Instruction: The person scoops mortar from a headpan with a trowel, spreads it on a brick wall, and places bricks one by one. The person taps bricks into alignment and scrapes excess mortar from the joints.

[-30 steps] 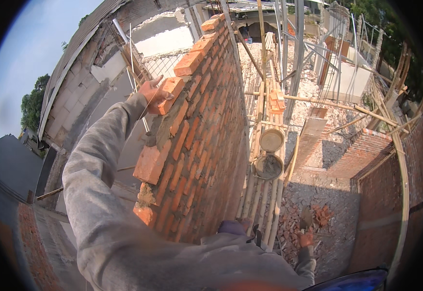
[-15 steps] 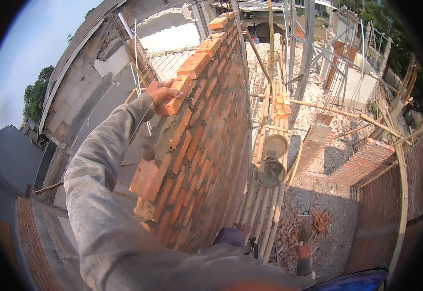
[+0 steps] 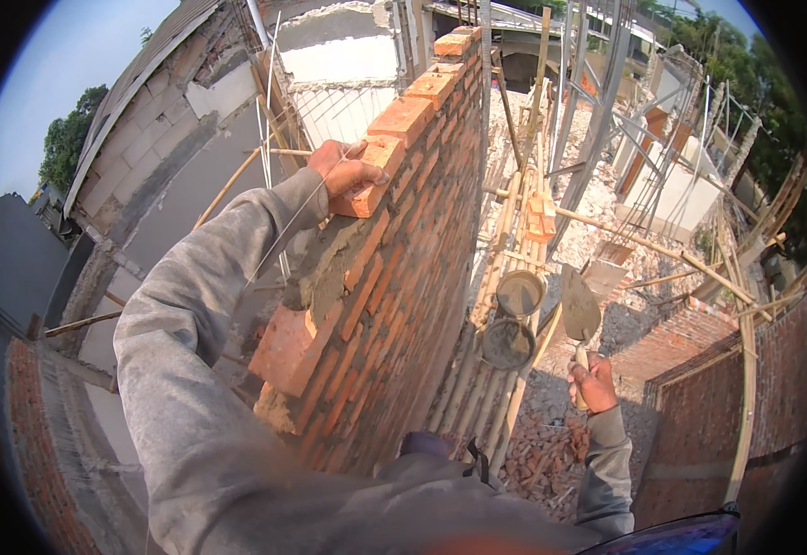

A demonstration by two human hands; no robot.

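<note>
My left hand point(image 3: 346, 171) is closed over an orange brick point(image 3: 363, 202) on the top course of the brick wall point(image 3: 375, 287). That brick butts against the one beyond it, or nearly so. Grey mortar point(image 3: 323, 264) covers the wall top on the near side of it, down to a lower brick point(image 3: 285, 344). A thin string runs past my left wrist. Off to the right, my right hand point(image 3: 594, 381) grips the wooden handle of a trowel point(image 3: 580, 305). Its metal blade points up and away, with grey residue on it, well apart from the wall.
Bamboo scaffolding point(image 3: 459, 393) runs along the wall's right side. Two round mortar buckets point(image 3: 520, 293) and a stack of bricks point(image 3: 540, 217) stand on it. Rubble point(image 3: 542, 453) lies far below. Metal posts point(image 3: 597, 120) and a slanting bamboo pole point(image 3: 648, 242) rise or cross at the right.
My right hand has risen from the lower edge with the trowel, which now shows fully. My left hand stays on the brick. The view has shifted slightly.
</note>
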